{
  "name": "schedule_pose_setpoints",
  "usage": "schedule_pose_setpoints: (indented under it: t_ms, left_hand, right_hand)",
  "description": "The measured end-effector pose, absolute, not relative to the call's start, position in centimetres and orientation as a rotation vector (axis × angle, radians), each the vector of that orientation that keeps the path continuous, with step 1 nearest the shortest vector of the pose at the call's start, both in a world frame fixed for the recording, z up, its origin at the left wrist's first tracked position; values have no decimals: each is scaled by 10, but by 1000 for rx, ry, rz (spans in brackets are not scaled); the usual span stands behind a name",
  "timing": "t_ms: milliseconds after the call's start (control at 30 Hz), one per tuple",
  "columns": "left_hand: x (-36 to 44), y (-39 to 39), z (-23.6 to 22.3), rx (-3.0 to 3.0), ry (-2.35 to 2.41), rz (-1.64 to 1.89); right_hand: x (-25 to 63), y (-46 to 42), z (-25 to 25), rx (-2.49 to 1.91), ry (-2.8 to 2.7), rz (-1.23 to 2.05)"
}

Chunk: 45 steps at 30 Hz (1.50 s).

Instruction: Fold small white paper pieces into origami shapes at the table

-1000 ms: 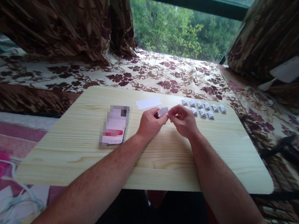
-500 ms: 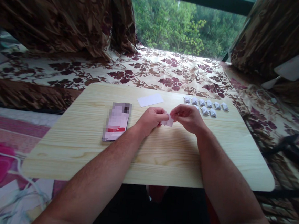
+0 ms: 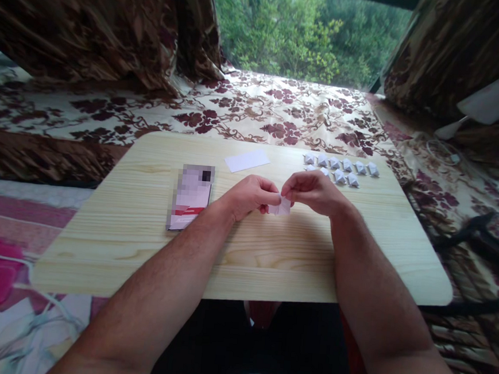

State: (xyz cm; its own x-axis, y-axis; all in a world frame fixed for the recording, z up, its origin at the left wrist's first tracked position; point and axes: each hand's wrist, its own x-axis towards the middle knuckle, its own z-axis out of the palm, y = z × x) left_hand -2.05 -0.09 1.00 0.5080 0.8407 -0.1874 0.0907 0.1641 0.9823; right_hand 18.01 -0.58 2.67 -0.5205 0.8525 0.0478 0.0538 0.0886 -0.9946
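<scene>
A small white piece of folded paper [image 3: 281, 207] is held between my two hands, a little above the wooden table [image 3: 264, 274]. My left hand [image 3: 255, 196] pinches its left side with thumb and fingers. At its upper right edge, my right hand [image 3: 312, 192] grips it with the fingertips. Parts of the paper are hidden by the fingers, so its exact fold cannot be made out. Beyond my right hand, several small folded paper pieces [image 3: 335, 163] with raised points stand in two rows.
Near the table's far edge lies a flat white paper strip [image 3: 247, 161]. A phone-like flat object [image 3: 191, 197], partly blurred out, rests left of my left hand. On the right, a white lamp [image 3: 493, 99] stands by the curtain. A floral cloth [image 3: 281, 109] covers the ledge behind.
The view has shifted slightly. Both hands keep hold of the paper, which is turned a little so that more of its lower face shows.
</scene>
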Motion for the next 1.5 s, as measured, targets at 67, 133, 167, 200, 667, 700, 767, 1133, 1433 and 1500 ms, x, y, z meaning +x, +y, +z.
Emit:
schedule_pose_setpoints:
  t_ms: [67,133,167,200,667,700,767,1133,1433,1500]
  left_hand:
    - [-21,-1,10,1323,912,648]
    - [-21,-2,10,1331,910,642]
    - [-21,-2,10,1334,911,643]
    - [-21,-3,11,1337,911,645]
    - [-21,-6,17,1379,934,628]
    - [-21,-7,17,1384,934,627]
    - [-21,-7,18,1390,934,629]
    - [-20,-6,15,1433,946,623]
    - [-19,-7,15,1448,954,635]
    - [-19,-7,15,1448,956,636]
  right_hand:
    - [180,-6,27,-904,-1694,1514]
    - [180,-6,27,-909,-1694,1526]
    - [179,-6,27,-910,-1696,1534]
    - [179,-6,27,-909,-1696,1541]
    - [179,-7,31,-922,-1701,1546]
    - [179,-7,31,-922,-1701,1546]
    - [179,-7,31,-925,-1703,1537]
    - [181,-5,22,-957,-1779,1489]
    - [180,-5,19,-958,-1822,1450]
    - [178,-6,19,-955,-1805,1454]
